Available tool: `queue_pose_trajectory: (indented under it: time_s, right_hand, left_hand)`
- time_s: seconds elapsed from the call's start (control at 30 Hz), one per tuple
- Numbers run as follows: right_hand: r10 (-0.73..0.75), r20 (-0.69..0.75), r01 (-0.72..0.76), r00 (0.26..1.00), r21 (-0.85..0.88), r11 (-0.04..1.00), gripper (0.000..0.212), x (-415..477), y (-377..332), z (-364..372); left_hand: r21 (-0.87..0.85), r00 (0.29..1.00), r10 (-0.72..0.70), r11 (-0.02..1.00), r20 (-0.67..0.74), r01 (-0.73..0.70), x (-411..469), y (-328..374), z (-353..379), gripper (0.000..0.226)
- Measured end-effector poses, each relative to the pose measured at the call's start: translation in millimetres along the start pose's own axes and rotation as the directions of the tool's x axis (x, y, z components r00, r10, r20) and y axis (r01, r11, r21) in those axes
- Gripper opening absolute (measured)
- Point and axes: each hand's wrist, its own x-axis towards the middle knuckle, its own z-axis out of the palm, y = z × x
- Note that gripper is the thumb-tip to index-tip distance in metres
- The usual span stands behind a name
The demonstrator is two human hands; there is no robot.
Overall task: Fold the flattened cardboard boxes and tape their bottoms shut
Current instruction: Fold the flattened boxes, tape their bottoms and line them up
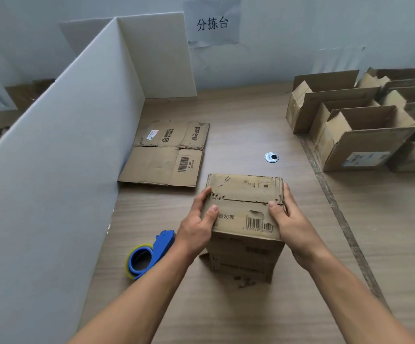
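Both hands (197, 225) (292, 220) around box (246, 192) on wooden table (251, 120)

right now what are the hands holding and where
The cardboard box, at its top: left hand on the left edge, right hand on the right edge.

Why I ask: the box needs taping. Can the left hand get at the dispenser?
Probably yes. The dispenser lies just beside the left hand, nothing between them, but that hand grips the box and must let go first.
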Motion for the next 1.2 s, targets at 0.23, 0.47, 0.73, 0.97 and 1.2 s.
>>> queue_pose_trajectory:
  time_s: [0.23, 0.47, 0.73, 0.97, 1.2]
  right_hand:
    - [0.012, 0.063, -0.008, 0.998, -0.075, 0.997, 0.07, 20, 6, 14]
    - [0.153, 0.191, -0.134, 0.97, -0.111, 0.985, 0.085, 10, 47, 46]
    - [-0.362, 0.221, 0.375, 0.905, -0.818, 0.437, 0.064, 1, 31, 61]
    - [-0.217, 0.398, 0.434, 0.891, -0.888, 0.153, 0.058, -8, 42, 88]
    - [-0.205, 0.372, 0.409, 0.905, -0.895, 0.18, 0.058, -5, 37, 88]
  left_hand:
    - [0.084, 0.995, -0.049, 0.995, -0.086, 0.057, -7, -14, -4, 0.047]
    - [0.223, 0.985, -0.131, 0.962, -0.114, 0.154, -33, -43, -29, 0.05]
    - [0.259, 0.988, -0.054, 0.962, -0.146, 0.09, -39, -53, -19, 0.043]
    - [0.097, 0.995, -0.096, 0.991, 0.04, 0.092, -32, -63, -47, 0.049]
    - [0.48, 0.958, -0.065, 0.854, -0.279, 0.198, -32, -99, -103, 0.054]
